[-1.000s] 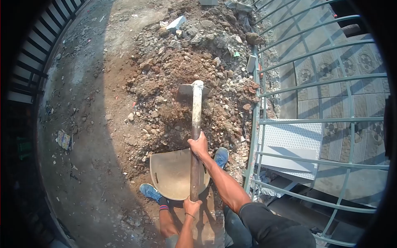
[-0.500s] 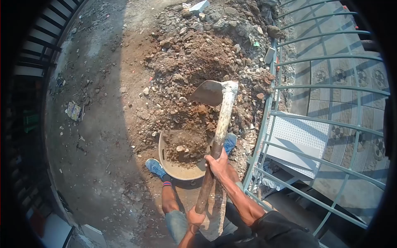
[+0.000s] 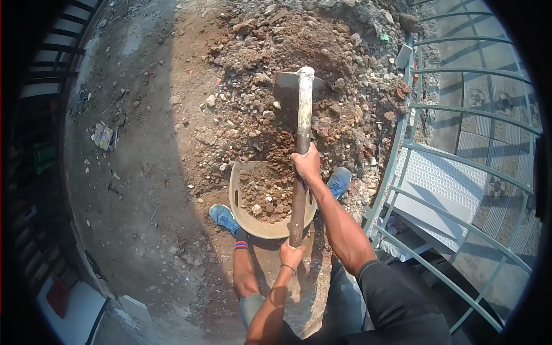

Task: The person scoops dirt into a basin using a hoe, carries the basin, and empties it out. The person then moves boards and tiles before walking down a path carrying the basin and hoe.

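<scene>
My left hand [image 3: 291, 256] is wrapped round the lower end of the wooden handle of a hoe [image 3: 304, 115]. Higher up the same handle, my right hand [image 3: 307, 163] grips it. The hoe's wide metal blade lies against the heap of soil and stones [image 3: 345, 86], its lower edge hidden. Between my feet sits a beige tub [image 3: 261, 230], partly filled with brown soil and small stones. The handle passes over the tub's right part.
A green metal railing [image 3: 397, 155] runs along the right, with a white patterned panel [image 3: 443, 178] behind it. Blue shoes [image 3: 223, 218] flank the tub. A flattened scrap [image 3: 103, 137] lies on the ground at left. Dark bars [image 3: 57, 57] stand at upper left.
The hoe's blade has moved forward onto the heap and its handle is now nearly upright in view. Both hands moved with it. The loose soil over the tub has settled.
</scene>
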Motion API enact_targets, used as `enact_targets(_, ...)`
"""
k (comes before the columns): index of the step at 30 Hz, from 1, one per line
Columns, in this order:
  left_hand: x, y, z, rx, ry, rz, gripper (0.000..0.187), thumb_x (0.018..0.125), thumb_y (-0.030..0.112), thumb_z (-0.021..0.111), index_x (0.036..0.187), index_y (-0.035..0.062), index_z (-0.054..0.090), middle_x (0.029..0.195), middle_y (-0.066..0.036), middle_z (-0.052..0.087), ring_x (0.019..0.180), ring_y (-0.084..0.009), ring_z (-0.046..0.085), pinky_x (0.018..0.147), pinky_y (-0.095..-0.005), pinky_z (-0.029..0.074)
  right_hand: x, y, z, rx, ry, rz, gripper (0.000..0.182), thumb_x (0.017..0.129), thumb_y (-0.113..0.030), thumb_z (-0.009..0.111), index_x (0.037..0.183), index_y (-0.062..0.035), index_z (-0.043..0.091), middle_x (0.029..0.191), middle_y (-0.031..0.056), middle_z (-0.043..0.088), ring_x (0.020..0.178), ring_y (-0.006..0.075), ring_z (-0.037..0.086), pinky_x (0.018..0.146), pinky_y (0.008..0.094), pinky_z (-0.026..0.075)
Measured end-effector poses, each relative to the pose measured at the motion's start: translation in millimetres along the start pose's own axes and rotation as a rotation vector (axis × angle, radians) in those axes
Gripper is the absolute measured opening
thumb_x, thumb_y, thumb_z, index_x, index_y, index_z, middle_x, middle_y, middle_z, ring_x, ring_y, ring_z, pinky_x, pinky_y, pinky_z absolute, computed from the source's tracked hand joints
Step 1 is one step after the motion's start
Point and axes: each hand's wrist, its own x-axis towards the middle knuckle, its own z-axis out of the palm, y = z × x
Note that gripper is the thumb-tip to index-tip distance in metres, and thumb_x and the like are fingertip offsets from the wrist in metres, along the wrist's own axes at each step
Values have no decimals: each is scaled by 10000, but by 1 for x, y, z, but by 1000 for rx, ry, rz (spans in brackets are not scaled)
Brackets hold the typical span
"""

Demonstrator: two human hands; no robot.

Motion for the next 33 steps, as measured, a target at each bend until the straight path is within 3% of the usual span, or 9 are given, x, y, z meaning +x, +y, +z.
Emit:
enact_targets(7,-156,-30,-43,-324,-181,-329,96,618,91,600,643,6,564,490,-50,523,397,-137,509,394,-289,411,-139,-17,-21,-116,-248,192,378,640,-157,581,939,23,436,771,236,580,768,388,579,700,425,443)
enact_targets(9,-186,-45,-52,32,-90,-176,139,626,133,635,668,14,578,514,-66,550,449,-152,546,439,-304,440,-177,-3,-42,24,-256,278,421,625,-152,596,982,21,454,790,211,583,786,333,589,731,391,443)
enact_targets(12,-191,-56,-48,321,-11,86,158,574,131,637,702,55,585,573,-105,578,540,-231,597,531,-347,471,-188,22,-85,359,-153,252,409,635,-103,628,981,21,448,757,121,572,601,224,582,537,315,467)
enact_targets(13,-183,-45,-36,137,-1,-16,219,570,165,647,762,64,613,645,-140,604,633,-286,612,599,-366,479,-181,4,-115,464,-96,249,360,654,-78,615,959,12,444,717,99,556,552,191,560,492,286,452)
enact_targets(20,-16,200,-2,253,-134,687,281,573,183,602,840,95,588,663,-195,586,670,-375,576,616,-441,456,1,-109,-282,776,400,-93,148,676,1,555,735,10,419,580,74,473,422,152,479,385,262,418)
enact_targets(23,26,263,-4,389,-150,656,316,535,171,599,838,84,611,698,-203,593,700,-370,580,641,-419,459,72,-98,-283,869,452,-23,154,669,5,553,749,30,424,564,79,472,416,150,483,360,256,410)
enact_targets(27,23,158,-8,483,-117,430,317,562,175,586,860,68,601,730,-209,602,729,-364,588,669,-428,464,89,16,-157,417,281,391,253,641,-8,573,845,53,435,602,109,523,436,184,532,372,301,433)
enact_targets(30,-17,80,-34,638,-169,218,374,577,184,575,930,63,600,746,-239,597,757,-370,587,703,-447,455,7,84,-125,896,145,614,186,654,11,547,792,-14,424,538,71,484,377,165,473,332,295,412)
enact_targets(33,-100,31,-28,565,-108,73,329,577,182,573,876,52,619,748,-239,595,765,-380,582,713,-439,452,-64,84,-122,662,65,639,208,648,4,557,811,-27,432,557,74,496,376,159,478,349,295,419)
